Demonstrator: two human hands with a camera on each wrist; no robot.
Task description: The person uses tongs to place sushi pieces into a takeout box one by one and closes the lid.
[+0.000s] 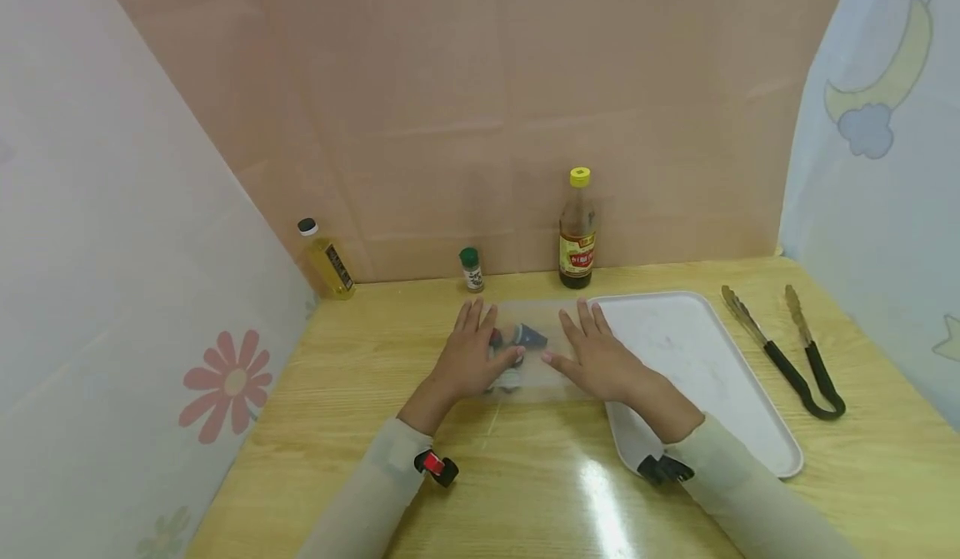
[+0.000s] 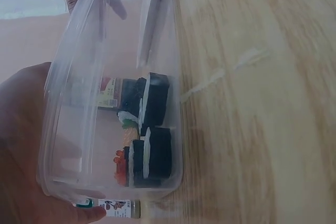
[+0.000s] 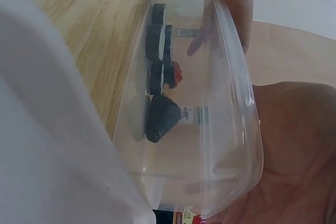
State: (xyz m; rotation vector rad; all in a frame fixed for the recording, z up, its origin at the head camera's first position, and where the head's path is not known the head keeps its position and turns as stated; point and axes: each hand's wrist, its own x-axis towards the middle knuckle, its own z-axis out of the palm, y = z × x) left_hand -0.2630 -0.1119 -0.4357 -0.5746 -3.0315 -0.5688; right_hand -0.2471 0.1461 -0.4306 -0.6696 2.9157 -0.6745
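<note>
A clear plastic lidded box stands on the table, and both my hands rest on its lid. The left hand lies palm down over the left end, fingers straight and pointing away. At the other end, the right hand lies the same way, thumb turned toward the left one. Inside are several sushi pieces: dark-wrapped rolls, a piece with red topping and a dark cone-shaped hand roll. In the head view the hands and cloudy lid partly hide them.
A white tray lies close to the box's right end. Black-handled tongs lie spread right of it. Along the back stand an oil bottle, a green-capped shaker and a yellow-capped sauce bottle.
</note>
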